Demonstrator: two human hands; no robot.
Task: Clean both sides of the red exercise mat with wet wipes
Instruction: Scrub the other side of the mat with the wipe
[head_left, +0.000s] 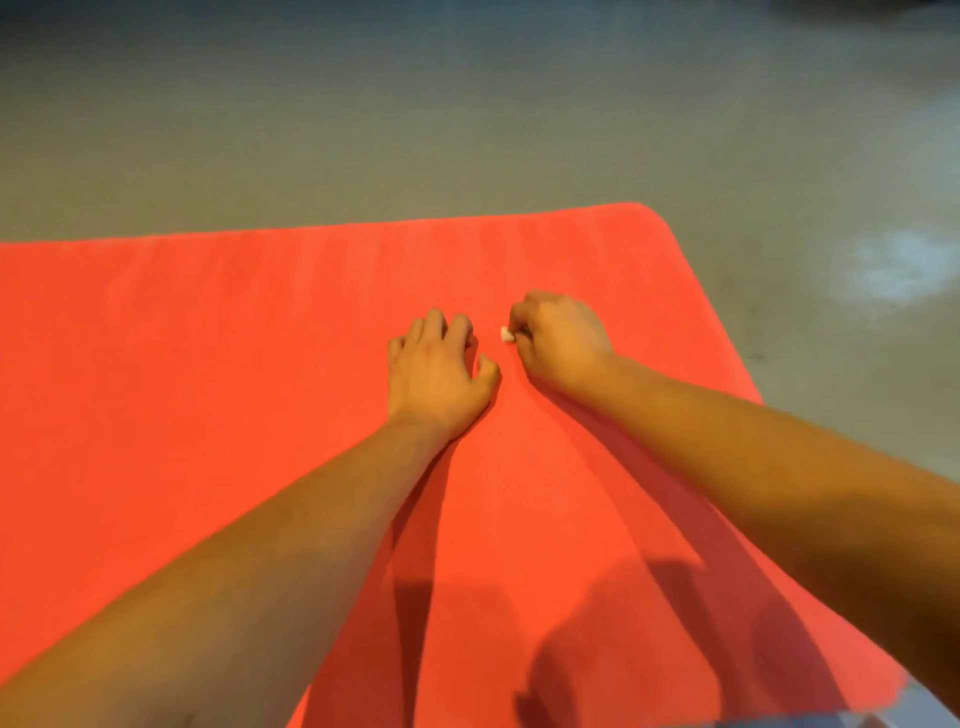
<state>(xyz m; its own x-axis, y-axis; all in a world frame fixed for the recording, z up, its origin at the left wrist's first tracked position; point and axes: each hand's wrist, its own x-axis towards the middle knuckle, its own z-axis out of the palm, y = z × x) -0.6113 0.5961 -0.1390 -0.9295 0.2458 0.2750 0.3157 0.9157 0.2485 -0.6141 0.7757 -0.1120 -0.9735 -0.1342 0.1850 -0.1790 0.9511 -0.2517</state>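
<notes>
The red exercise mat (208, 364) lies flat on the floor and fills most of the view; its rounded far right corner is visible. My left hand (436, 374) rests palm down on the mat near the middle, fingers slightly curled and apart. Just to its right, my right hand (558, 340) is closed in a fist on the mat. A small white bit of wet wipe (506, 334) pokes out from the fist on its left side; the remainder of the wipe is hidden inside the hand.
Grey concrete floor (467, 130) surrounds the mat at the back and on the right, with a pale patch (904, 265) at the right. My arms' shadows fall across the near part of the mat.
</notes>
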